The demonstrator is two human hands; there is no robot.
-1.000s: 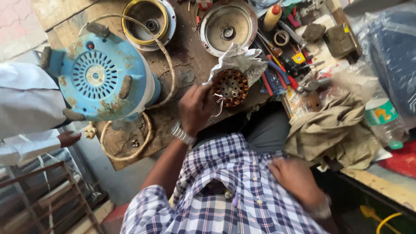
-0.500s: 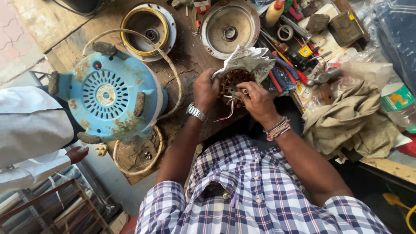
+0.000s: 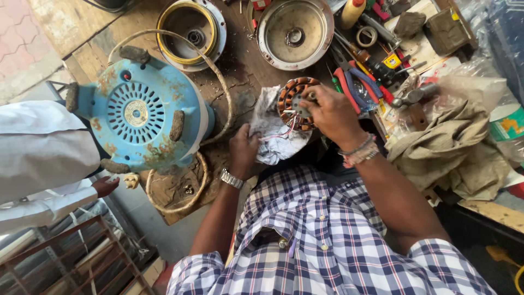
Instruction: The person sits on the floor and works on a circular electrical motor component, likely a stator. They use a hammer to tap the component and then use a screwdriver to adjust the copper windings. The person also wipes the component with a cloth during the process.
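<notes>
A yellow squeeze bottle (image 3: 352, 12) with a red cap stands at the far edge of the cluttered wooden workbench (image 3: 65, 27), and a white tub with a teal and yellow label (image 3: 506, 123) sits at far right beside a crumpled khaki cloth (image 3: 450, 147). At centre, the right hand (image 3: 330, 112) closes its fingers over a round copper-wound motor stator (image 3: 292, 101), which lies directly under that grip. Just left and nearer, the left hand (image 3: 244, 150) pinches a crumpled white cloth (image 3: 273, 128) beneath the stator. A rusty blue motor housing (image 3: 139, 112) lies left, with 2 round metal covers (image 3: 295, 30) beyond.
</notes>
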